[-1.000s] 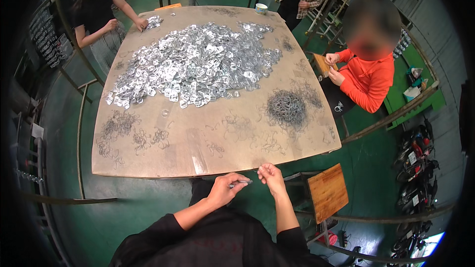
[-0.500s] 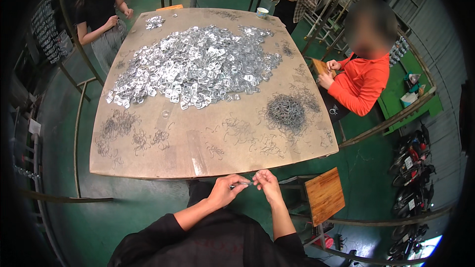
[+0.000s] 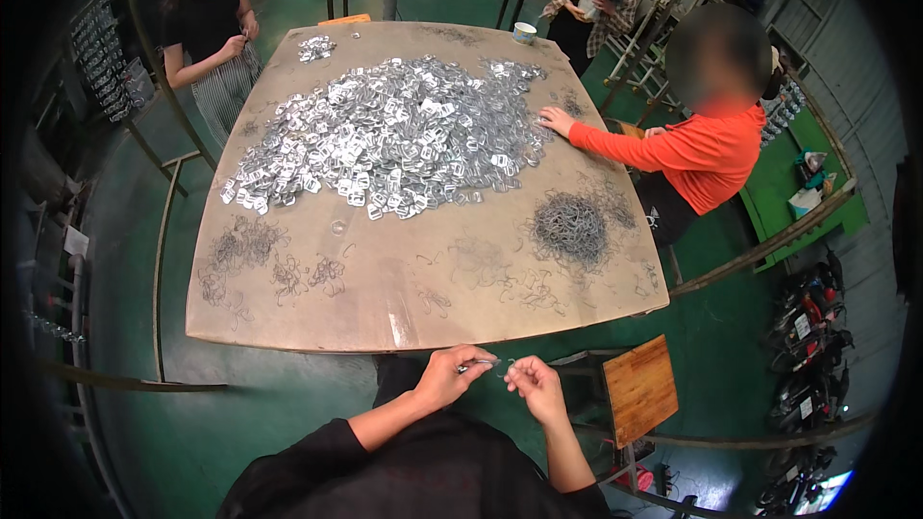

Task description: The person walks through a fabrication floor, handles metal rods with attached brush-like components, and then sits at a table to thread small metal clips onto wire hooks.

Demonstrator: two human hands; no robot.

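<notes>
Just off the near edge of the table (image 3: pixel 308 332), my left hand (image 3: pixel 444 381) is closed around small silver metal pieces (image 3: pixel 476 363), which look like flat buckles. Close to its fingertips, my right hand (image 3: pixel 540 390) pinches a thin bent wire hook (image 3: pixel 511 361). A narrow gap separates the two hands. A large heap of shiny flat metal buckles (image 3: pixel 394 135) covers the table's middle. Nearer me on the right lies a dark tangle of wire hooks (image 3: pixel 571 226), with looser hooks (image 3: pixel 245 242) scattered on the left.
A wooden-topped stool (image 3: pixel 641 389) stands right of me. One person in orange (image 3: pixel 711 149) sits at the table's right, arm reaching to the heap. Others stand at the far left (image 3: pixel 212 29) and far right (image 3: pixel 591 5). A cup (image 3: pixel 524 33) sits at the far corner.
The person in orange has stretched an arm onto the table beside the heap. My hands have shifted slightly right and moved a little apart. The view has shifted a little.
</notes>
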